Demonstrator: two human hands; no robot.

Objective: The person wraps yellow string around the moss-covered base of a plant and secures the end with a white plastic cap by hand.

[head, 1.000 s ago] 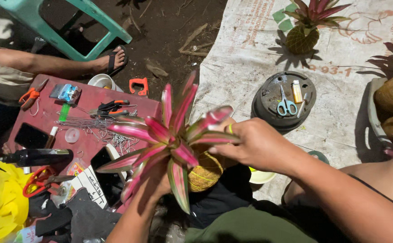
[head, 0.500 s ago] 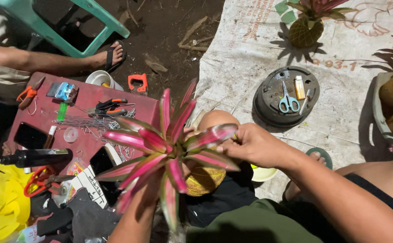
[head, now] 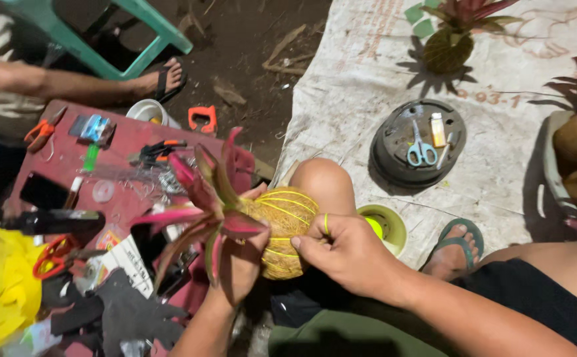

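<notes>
While the small pineapple is lying on its side above the person's lap, just in front of a bare knee, it is gripped from both ends by the two hands. The left hand is closed around the fruit where the red-and-green leafy crown joins the yellowish body, with the fingers partly hidden by the leaves. The right hand is closed on the opposite end, a yellow band being pinched between thumb and forefinger against the fruit, around which several more yellow bands are wrapped. Just beyond the right hand, a small green bowl is seen on the pale printed ground sheet, near a sandalled foot. Farther out on the sheet, a dark round tray is set, holding blue-handled scissors and a small lighter. To the left, a low red table is cluttered with orange-handled pliers, tools and a dark phone, and yellow paper is bunched at its near corner. Another person's forearm and sandalled foot are visible beside a green plastic stool. Another crowned pineapple is standing at the top of the sheet.
</notes>
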